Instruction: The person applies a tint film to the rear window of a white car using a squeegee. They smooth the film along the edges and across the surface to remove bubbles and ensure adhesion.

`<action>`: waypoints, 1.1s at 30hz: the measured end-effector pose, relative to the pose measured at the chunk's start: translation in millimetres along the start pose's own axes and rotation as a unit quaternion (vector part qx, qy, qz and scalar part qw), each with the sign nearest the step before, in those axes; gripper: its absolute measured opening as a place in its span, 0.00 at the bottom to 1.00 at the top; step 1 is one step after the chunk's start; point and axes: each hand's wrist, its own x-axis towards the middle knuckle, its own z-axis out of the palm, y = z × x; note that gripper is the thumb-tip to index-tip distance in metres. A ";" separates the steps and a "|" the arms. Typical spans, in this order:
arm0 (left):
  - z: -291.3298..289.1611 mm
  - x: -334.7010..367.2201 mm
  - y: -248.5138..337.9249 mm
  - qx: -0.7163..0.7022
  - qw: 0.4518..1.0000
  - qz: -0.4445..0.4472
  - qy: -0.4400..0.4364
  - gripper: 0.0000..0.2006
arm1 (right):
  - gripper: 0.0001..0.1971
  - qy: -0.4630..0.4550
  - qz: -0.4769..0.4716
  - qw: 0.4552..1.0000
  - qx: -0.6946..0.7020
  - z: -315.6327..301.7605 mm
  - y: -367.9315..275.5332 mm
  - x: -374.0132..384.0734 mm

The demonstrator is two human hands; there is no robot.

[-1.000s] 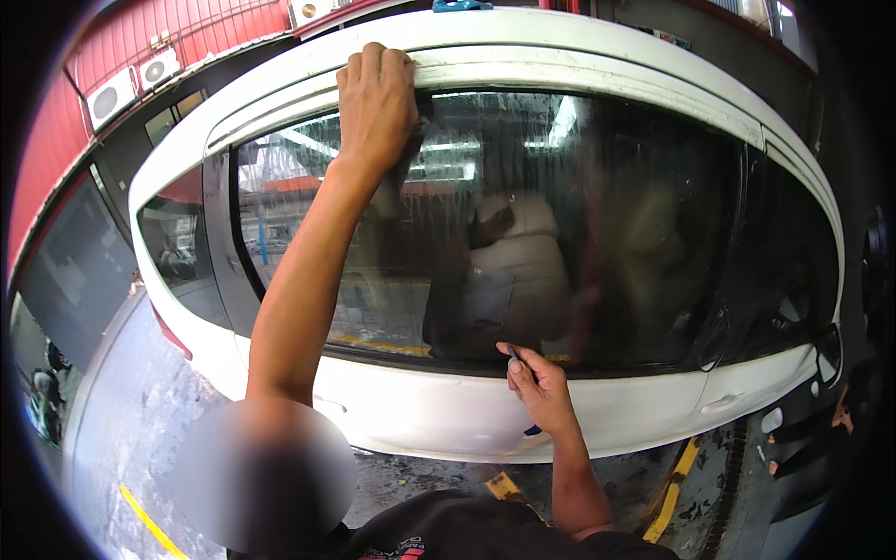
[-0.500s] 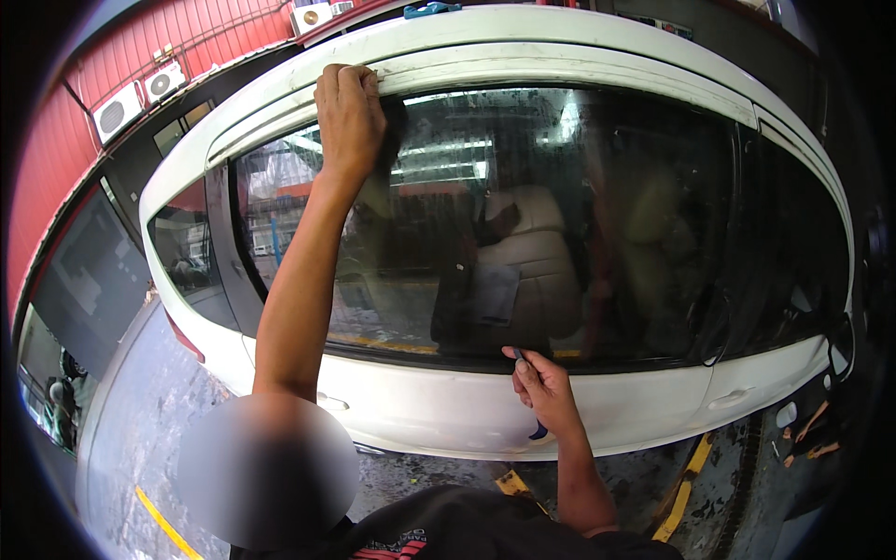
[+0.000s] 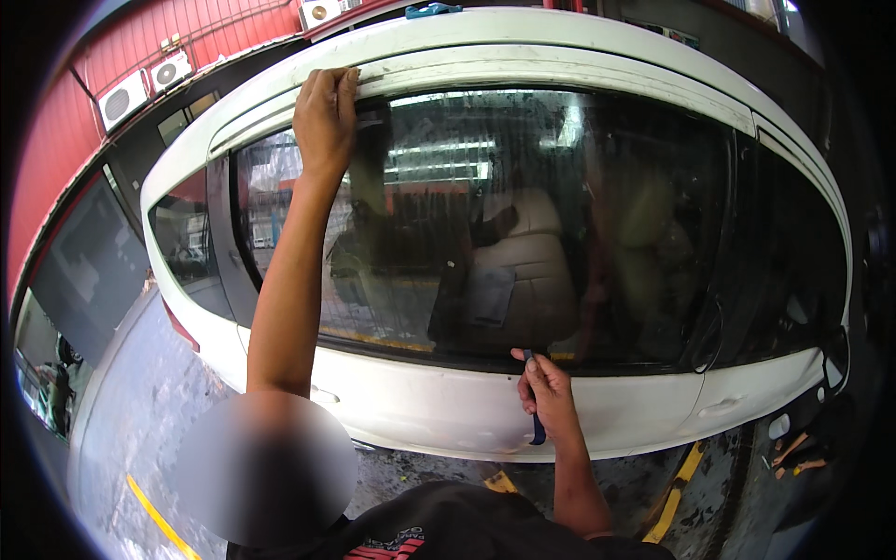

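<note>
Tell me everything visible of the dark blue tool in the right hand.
The slim, dark blue tool is gripped in the right hand, which hides its middle. A narrow tip shows above; the lower end pokes out below, slightly curved. It stands nearly upright before the white car door. Its material can't be told.

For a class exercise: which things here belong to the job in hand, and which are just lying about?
Job in hand:
right hand, holding a dark blue tool;
left hand, at the top of the side window;
white car.

Apparently just around:
blue item atop the white car;
air conditioners.
</note>
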 end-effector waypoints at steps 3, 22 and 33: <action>-4.5 4.7 7.9 0.012 0.998 0.050 -0.026 0.09 | 0.21 -0.014 0.009 1.000 -0.011 3.3 0.6 -0.2; 1.5 18.2 18.7 0.191 0.964 0.162 -0.086 0.05 | 0.20 -0.079 0.058 0.994 -0.042 10.3 31.9 5.9; -8.5 30.2 14.2 0.036 0.987 0.028 -0.156 0.09 | 0.20 -0.112 0.070 0.991 -0.022 8.6 37.5 -13.5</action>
